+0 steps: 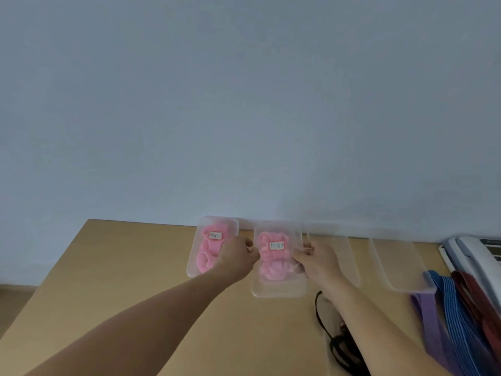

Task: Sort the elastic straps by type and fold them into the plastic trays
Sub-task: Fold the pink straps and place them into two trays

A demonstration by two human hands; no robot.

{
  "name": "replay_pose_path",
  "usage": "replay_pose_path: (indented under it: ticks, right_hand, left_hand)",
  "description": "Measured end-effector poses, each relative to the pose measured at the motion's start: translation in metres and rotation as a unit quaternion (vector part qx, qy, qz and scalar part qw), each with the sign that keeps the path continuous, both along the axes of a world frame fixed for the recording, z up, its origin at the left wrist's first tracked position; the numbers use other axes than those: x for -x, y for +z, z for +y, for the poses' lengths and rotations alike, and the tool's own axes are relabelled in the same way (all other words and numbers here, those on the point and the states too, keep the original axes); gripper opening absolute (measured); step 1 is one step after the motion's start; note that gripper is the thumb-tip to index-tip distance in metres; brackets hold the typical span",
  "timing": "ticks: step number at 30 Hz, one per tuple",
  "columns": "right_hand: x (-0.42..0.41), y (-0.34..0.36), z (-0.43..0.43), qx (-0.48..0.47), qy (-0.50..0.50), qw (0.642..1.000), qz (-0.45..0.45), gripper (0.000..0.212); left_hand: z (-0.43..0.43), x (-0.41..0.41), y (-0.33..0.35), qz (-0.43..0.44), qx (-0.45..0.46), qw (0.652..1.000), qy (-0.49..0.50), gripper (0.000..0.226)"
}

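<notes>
Two clear plastic trays hold folded pink straps, each with a small red-edged label. The left tray (195, 263) lies near the wall. My left hand (236, 258) and my right hand (320, 263) grip the two long sides of the middle tray (279, 290), which looks blurred. Two more clear trays lie to the right, one (349, 263) partly behind my right hand and another (401, 264) further right, both without straps. Purple (431, 329), blue striped (458, 321) and dark red (479, 302) straps lie in a heap at the right. A black strap (329, 340) lies under my right forearm.
The wooden table (135, 280) stands against a pale blue wall. A white desk telephone (477, 256) sits at the far right edge behind the strap heap. The table's left edge runs diagonally down toward the lower left.
</notes>
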State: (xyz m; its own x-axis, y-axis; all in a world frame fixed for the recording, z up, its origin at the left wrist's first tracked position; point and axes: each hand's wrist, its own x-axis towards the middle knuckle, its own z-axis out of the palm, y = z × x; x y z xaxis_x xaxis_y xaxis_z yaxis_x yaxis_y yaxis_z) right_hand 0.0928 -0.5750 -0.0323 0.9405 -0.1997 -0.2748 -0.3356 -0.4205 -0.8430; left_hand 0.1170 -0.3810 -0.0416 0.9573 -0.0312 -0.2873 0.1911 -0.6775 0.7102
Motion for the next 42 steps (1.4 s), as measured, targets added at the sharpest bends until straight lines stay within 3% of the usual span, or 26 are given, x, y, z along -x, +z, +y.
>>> replay_pose_path:
  ticks: [8,12,17,24,27,31,33,36,39,42]
  right_hand:
    - [-0.054,-0.034,-0.012,0.049,0.035,0.998,0.013,0.015]
    - [-0.057,-0.04,-0.016,0.133,0.071,0.989,-0.01,0.025]
    - [-0.06,-0.034,-0.013,0.297,0.11,0.948,-0.011,0.029]
    - [-0.059,-0.041,-0.008,0.282,0.123,0.951,0.022,0.029]
    - [-0.058,-0.039,-0.003,0.288,0.136,0.947,0.037,0.024]
    - [-0.059,-0.04,0.0,0.309,0.148,0.939,0.04,0.021]
    - [-0.059,-0.043,0.001,0.312,0.153,0.937,0.036,0.019]
    - [-0.059,-0.048,0.004,0.307,0.14,0.941,0.035,0.021]
    - [-0.057,-0.047,0.007,0.309,0.137,0.941,0.033,0.028]
    - [-0.052,-0.041,0.005,0.36,0.163,0.918,0.018,0.057]
  left_hand:
    - [-0.024,-0.025,-0.017,0.04,-0.079,0.995,0.041,0.032]
    - [-0.029,-0.029,-0.019,0.054,-0.087,0.993,0.052,0.027]
    - [-0.032,-0.03,-0.021,0.062,-0.087,0.992,0.059,0.019]
    - [-0.03,-0.031,-0.016,0.071,-0.081,0.993,0.039,0.023]
    - [-0.03,-0.033,-0.013,0.049,-0.114,0.992,0.018,0.026]
    - [-0.036,-0.032,-0.003,0.019,-0.192,0.98,-0.048,0.012]
    - [-0.038,-0.03,-0.005,-0.007,-0.274,0.956,-0.102,0.023]
    - [-0.042,-0.027,-0.015,-0.112,-0.365,0.904,-0.19,0.052]
    - [-0.048,-0.027,-0.025,-0.149,-0.362,0.873,-0.291,0.077]
    - [-0.046,-0.03,-0.047,-0.142,-0.348,0.877,-0.298,0.079]
